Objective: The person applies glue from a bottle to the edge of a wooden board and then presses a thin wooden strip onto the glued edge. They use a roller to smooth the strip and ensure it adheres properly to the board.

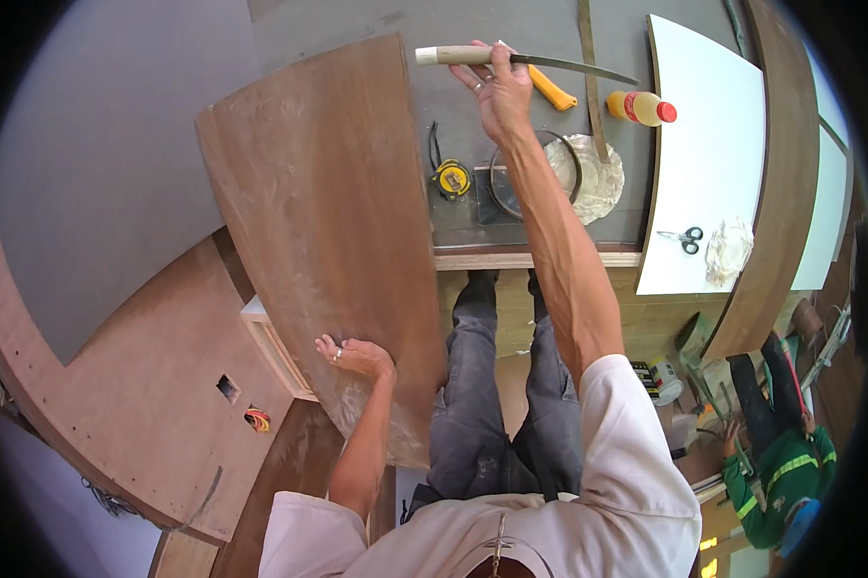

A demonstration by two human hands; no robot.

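Note:
My right hand (499, 82) is stretched out over the grey table. Its fingers are closed round the beige, white-ended handle of a long tool (468, 56), whose thin dark blade points right; its exact kind is unclear. Close beside that hand is a yellow-orange handled tool (552, 89), partly hidden by the fingers. My left hand (357, 355) rests against the large brown wooden board (328, 193), low on its face, fingers loosely extended and holding nothing. The board lies at a slant, its far part over the table and its near end beside my legs.
On the grey table (453, 223) are a yellow tape measure (450, 180), a dark ring (493, 183), a pale crumpled disc (603, 188) and a drink bottle (641, 108). Scissors (689, 239) lie on a white panel (704, 144). A co-worker in green (790, 472) is at the lower right.

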